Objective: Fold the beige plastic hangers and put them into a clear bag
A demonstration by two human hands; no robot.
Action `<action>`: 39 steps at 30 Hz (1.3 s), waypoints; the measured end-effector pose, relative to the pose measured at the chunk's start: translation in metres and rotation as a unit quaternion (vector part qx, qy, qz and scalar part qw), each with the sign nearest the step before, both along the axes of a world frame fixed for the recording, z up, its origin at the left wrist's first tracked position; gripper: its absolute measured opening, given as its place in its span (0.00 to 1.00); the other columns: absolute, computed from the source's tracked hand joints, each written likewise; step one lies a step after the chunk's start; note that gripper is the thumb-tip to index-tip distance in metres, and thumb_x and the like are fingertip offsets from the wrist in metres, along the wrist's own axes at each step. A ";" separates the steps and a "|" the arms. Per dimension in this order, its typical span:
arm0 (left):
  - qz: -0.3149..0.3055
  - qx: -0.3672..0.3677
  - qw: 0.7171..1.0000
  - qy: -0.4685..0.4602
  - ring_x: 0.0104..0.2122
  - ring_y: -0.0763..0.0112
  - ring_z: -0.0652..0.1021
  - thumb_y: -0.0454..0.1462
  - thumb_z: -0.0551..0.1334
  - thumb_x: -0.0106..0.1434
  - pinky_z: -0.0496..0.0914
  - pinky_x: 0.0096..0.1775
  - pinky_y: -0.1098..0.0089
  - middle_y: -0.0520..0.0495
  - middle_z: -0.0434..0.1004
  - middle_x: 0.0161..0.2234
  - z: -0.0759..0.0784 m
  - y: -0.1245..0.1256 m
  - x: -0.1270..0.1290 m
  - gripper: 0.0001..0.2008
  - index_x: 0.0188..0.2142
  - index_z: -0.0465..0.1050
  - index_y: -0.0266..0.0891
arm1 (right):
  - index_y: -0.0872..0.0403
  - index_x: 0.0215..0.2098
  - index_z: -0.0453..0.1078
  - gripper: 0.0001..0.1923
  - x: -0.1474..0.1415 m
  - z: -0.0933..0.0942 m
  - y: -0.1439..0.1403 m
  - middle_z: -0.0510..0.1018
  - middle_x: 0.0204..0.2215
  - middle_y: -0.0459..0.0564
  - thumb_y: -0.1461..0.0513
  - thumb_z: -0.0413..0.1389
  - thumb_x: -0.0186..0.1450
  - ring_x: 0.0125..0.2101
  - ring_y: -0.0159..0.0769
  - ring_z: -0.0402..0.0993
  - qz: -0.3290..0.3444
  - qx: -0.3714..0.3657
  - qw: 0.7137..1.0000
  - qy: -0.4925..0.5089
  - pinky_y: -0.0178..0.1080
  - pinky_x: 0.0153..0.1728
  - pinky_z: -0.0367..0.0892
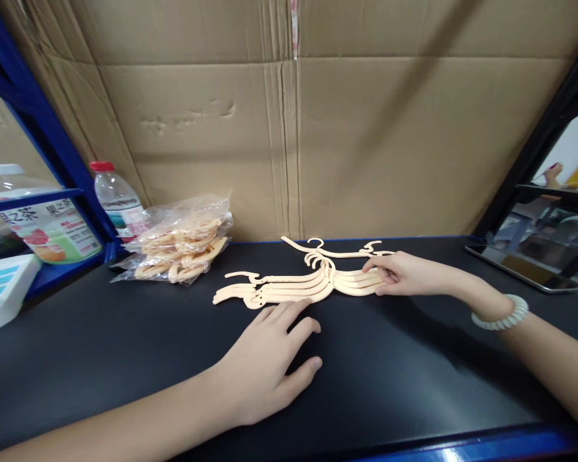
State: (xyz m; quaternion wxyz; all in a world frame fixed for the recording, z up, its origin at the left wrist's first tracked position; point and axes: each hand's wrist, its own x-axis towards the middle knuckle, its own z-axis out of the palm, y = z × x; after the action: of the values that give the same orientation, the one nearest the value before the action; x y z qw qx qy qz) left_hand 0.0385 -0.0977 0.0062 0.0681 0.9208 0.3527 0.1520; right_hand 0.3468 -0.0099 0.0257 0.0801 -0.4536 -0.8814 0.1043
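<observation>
A stack of thin cream-coloured hangers [293, 285] lies on the black table top [125, 346], fanned out to the left. One more hanger [337, 251] lies just behind the stack. My right hand [404, 274] pinches the right end of the stack between thumb and fingers. My left hand [264, 359] rests flat on the table, palm down, fingers apart, its fingertips touching the stack's front edge. A pale bead bracelet [501, 316] sits on my right wrist.
A clear plastic bag of more cream hangers [183, 247] lies at the back left. Behind it stands a water bottle with a red cap [118, 199]. A tablet [534, 247] leans at the right. A cardboard wall [289, 128] closes the back; blue shelving [43, 128] stands left.
</observation>
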 end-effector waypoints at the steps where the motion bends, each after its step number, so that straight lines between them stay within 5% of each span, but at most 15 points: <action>1: 0.000 0.001 1.000 0.000 0.53 0.51 0.68 0.40 0.57 0.63 0.65 0.52 0.51 0.39 0.64 0.56 0.000 0.001 -0.001 0.14 0.48 0.68 0.42 | 0.56 0.45 0.69 0.17 0.000 -0.001 0.000 0.66 0.21 0.42 0.60 0.56 0.57 0.22 0.31 0.62 0.000 0.003 1.000 0.001 0.33 0.25 0.56; 14: -0.004 0.021 1.000 0.005 0.55 0.53 0.67 0.39 0.57 0.63 0.64 0.53 0.52 0.40 0.63 0.57 -0.002 0.006 -0.001 0.14 0.48 0.67 0.41 | 0.56 0.44 0.70 0.19 -0.006 0.009 -0.007 0.65 0.22 0.41 0.54 0.59 0.58 0.22 0.30 0.61 0.017 -0.025 0.997 0.072 0.34 0.25 0.57; 18: -0.028 0.050 0.998 -0.029 0.48 0.59 0.71 0.35 0.56 0.63 0.67 0.49 0.59 0.42 0.70 0.50 -0.003 0.007 0.000 0.06 0.40 0.69 0.41 | 0.55 0.42 0.72 0.19 -0.012 0.019 -0.019 0.70 0.25 0.44 0.51 0.59 0.59 0.25 0.30 0.66 0.091 -0.183 0.972 0.115 0.33 0.28 0.62; 22: -0.012 0.048 0.995 -0.084 0.36 0.66 0.73 0.34 0.50 0.68 0.68 0.39 0.67 0.46 0.73 0.35 -0.002 0.011 0.000 0.10 0.33 0.68 0.40 | 0.56 0.43 0.73 0.23 -0.015 0.023 -0.026 0.73 0.27 0.45 0.50 0.63 0.55 0.28 0.31 0.70 0.159 -0.396 0.902 0.062 0.34 0.32 0.66; 27: 0.041 0.022 0.989 -0.137 0.29 0.69 0.70 0.40 0.51 0.68 0.65 0.33 0.69 0.49 0.69 0.24 -0.004 0.020 -0.003 0.18 0.23 0.65 0.39 | 0.57 0.42 0.73 0.24 -0.014 0.019 -0.025 0.73 0.27 0.46 0.48 0.62 0.56 0.27 0.30 0.71 0.154 -0.421 0.893 0.052 0.35 0.33 0.68; 32: -0.053 -0.042 0.991 -0.112 0.42 0.64 0.74 0.38 0.54 0.67 0.68 0.45 0.64 0.43 0.76 0.41 -0.002 0.015 -0.001 0.09 0.39 0.72 0.39 | 0.57 0.41 0.73 0.23 -0.015 0.021 -0.024 0.72 0.28 0.46 0.48 0.62 0.56 0.28 0.31 0.71 0.156 -0.435 0.886 0.045 0.35 0.34 0.68; 36: -0.134 -0.102 0.986 -0.013 0.61 0.52 0.61 0.45 0.59 0.63 0.54 0.60 0.50 0.38 0.60 0.62 0.005 0.003 0.004 0.29 0.61 0.58 0.40 | 0.57 0.40 0.73 0.22 -0.017 0.022 -0.025 0.73 0.28 0.46 0.49 0.61 0.57 0.28 0.30 0.71 0.162 -0.432 0.886 0.041 0.35 0.34 0.68; 39: -0.143 -0.139 0.979 0.043 0.65 0.47 0.50 0.50 0.58 0.62 0.44 0.62 0.44 0.34 0.45 0.66 0.010 -0.003 0.008 0.40 0.66 0.44 0.36 | 0.57 0.39 0.73 0.22 -0.018 0.017 -0.023 0.73 0.28 0.47 0.49 0.62 0.57 0.28 0.30 0.71 0.170 -0.438 0.881 0.049 0.34 0.34 0.68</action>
State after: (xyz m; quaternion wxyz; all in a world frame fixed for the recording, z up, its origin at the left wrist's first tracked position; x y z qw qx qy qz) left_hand 0.0470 -0.1011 0.0162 0.2011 0.9489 0.2376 0.0509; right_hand 0.3283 -0.0324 0.0430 -0.1025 -0.2794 -0.8043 0.5143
